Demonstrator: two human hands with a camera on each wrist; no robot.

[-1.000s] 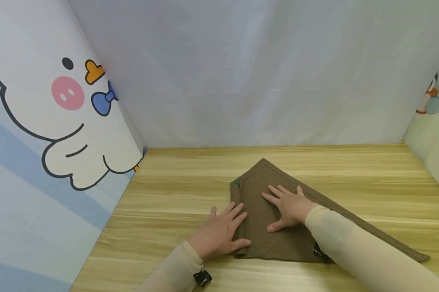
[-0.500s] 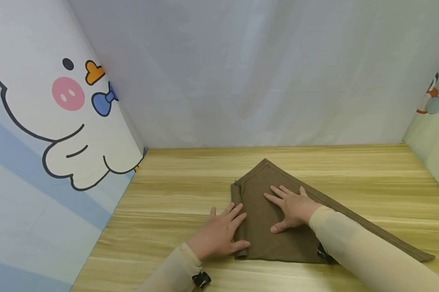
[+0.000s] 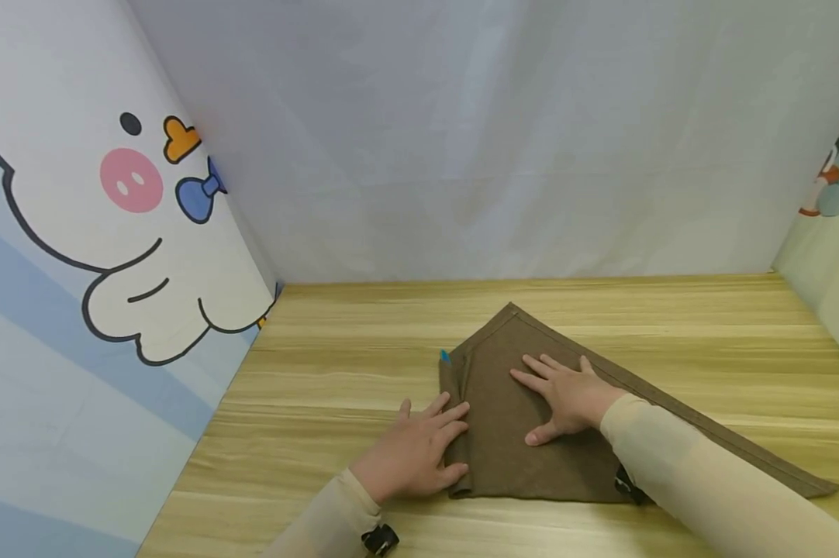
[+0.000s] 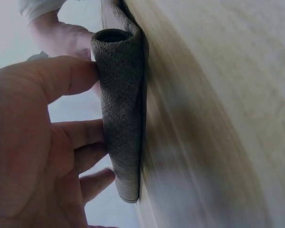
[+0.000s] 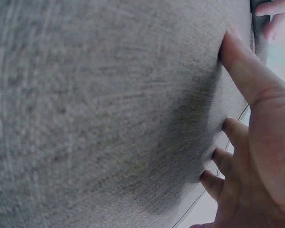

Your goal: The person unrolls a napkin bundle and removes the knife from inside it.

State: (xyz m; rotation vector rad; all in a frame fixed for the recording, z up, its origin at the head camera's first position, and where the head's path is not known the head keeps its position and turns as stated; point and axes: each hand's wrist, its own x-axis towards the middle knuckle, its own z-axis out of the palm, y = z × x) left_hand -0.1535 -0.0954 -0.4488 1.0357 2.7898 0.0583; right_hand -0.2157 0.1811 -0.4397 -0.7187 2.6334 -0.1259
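A brown cloth (image 3: 503, 465) lies folded into a pointed shape on the table, with its left edge turned into a narrow roll (image 4: 121, 114). My left hand (image 3: 412, 449) rests its fingertips and thumb along this roll, fingers spread and mostly straight; the left wrist view shows the roll's hollow end near the thumb. Flat and spread, my right hand (image 3: 569, 399) presses on the middle of the cloth with its fingertips (image 5: 211, 183). A small blue tag (image 3: 445, 356) sticks out at the roll's far end. The cloth's right part is partly hidden under the right sleeve.
The wood-grain table (image 3: 322, 349) extends on both sides of the cloth. A pale curtain-like backdrop (image 3: 503, 155) stands behind it, and a panel with a cartoon bird (image 3: 56, 155) borders the left. Another printed panel (image 3: 831, 287) stands on the right.
My right hand and the cloth have shifted slightly to the right. The roll's far end has become creased, and the blue tag shows more. My left hand has edged slightly left.
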